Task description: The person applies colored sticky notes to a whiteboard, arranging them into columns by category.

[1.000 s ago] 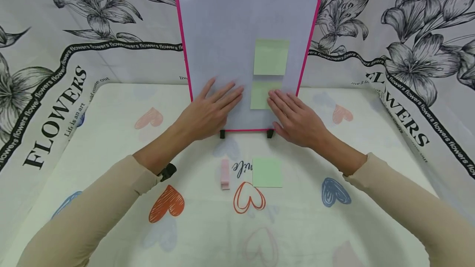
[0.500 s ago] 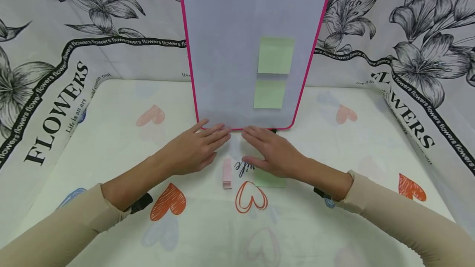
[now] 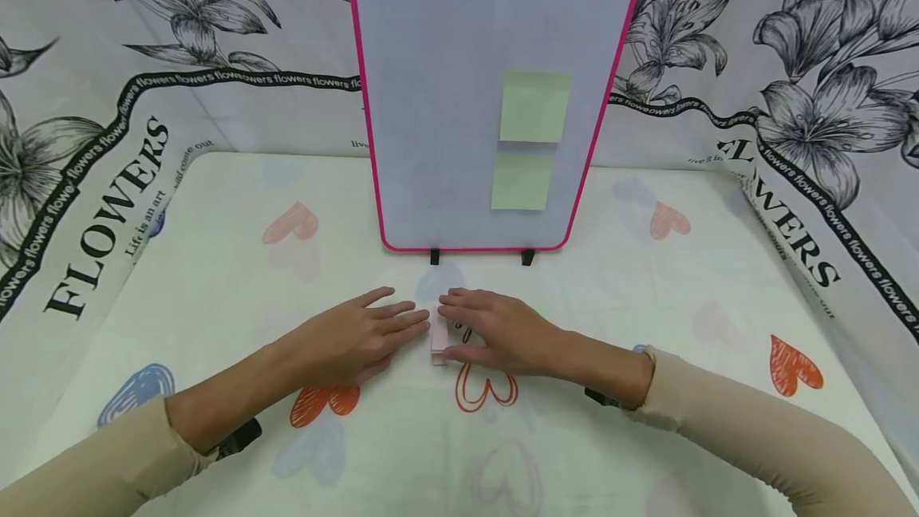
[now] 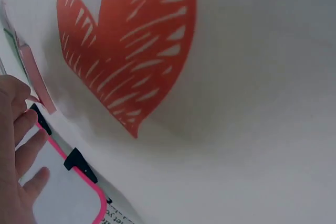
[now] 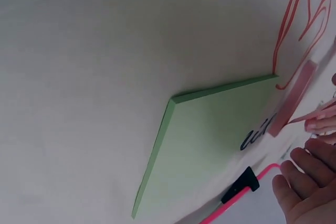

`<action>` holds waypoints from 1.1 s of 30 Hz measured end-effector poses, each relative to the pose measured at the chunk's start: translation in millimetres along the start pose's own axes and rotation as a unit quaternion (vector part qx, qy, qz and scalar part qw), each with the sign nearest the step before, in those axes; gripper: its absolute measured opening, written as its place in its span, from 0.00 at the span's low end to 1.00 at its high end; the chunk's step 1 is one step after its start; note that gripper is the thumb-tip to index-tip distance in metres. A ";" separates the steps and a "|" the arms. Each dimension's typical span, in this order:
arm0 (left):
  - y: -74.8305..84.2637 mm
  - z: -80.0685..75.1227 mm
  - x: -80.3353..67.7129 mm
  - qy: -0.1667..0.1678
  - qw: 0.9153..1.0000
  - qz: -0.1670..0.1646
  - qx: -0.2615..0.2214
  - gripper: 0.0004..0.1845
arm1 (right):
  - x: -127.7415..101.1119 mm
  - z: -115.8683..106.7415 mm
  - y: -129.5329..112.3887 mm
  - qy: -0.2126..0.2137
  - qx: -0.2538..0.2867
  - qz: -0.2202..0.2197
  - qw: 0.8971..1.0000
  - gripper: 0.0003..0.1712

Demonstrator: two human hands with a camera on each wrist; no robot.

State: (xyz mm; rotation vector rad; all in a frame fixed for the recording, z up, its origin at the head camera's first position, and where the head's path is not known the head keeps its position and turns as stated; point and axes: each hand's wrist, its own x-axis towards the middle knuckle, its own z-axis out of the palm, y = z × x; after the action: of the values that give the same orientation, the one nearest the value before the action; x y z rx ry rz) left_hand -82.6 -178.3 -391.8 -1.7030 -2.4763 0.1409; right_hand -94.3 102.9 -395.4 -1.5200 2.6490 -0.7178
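Left hand (image 3: 355, 337): lying palm down on the tabletop (image 3: 215, 262), fingers straight and slightly spread, holding nothing. Its fingertips are reaching to just beside the left side of the pink eraser (image 3: 439, 339); actual contact cannot be told from the head view.

Right hand (image 3: 495, 332): lying palm down over the green sticky-note pad (image 5: 210, 135), fingers loosely extended, thumb lying along the tabletop at the near end of the pink eraser. Nothing is being gripped. In the right wrist view the fingers (image 5: 304, 177) are hovering relaxed above the pad, not curled round it.

Pink eraser: a small pale-pink block, lying flat on the tabletop between the two hands, just left of the pad and just in front of the board. In the left wrist view it is showing as a pink strip (image 4: 37, 74) near the fingertips.

Green sticky-note pad: lying flat on the tabletop, almost wholly covered by the right hand in the head view; its thick edge is showing clearly in the right wrist view.

Whiteboard (image 3: 431, 102): pink-framed, standing upright on two black feet (image 3: 434, 257) at the far middle of the tabletop, well clear of both hands. Two green notes are sticking to its right half, an upper note (image 3: 534, 106) and a lower note (image 3: 522, 182), one directly above the other.

Tabletop cover: pale cloth printed with hearts, an orange heart (image 3: 325, 404) showing under the left wrist.
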 end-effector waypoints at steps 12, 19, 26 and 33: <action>6.2 0.4 0.5 -0.002 0.999 0.043 0.019 0.32 | 1.9 1.7 -2.6 -0.005 0.010 -0.001 1.000 0.27; 5.6 0.0 0.4 0.001 0.999 0.037 0.017 0.31 | 4.6 -0.9 -2.2 -0.020 0.020 0.007 1.000 0.18; 5.1 0.9 -1.1 0.019 0.999 0.033 0.005 0.31 | 8.6 -3.5 -2.3 -0.047 0.067 0.043 0.996 0.14; 5.1 0.1 -1.3 0.057 0.998 0.032 -0.017 0.31 | 9.7 -5.3 -1.8 -0.049 0.083 0.057 0.994 0.14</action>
State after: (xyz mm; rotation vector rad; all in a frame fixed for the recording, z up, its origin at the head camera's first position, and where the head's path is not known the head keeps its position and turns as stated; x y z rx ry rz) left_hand -77.4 -177.7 -392.8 -1.7531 -2.3570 0.0075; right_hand -99.2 96.2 -387.8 -1.3165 2.5095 -0.8111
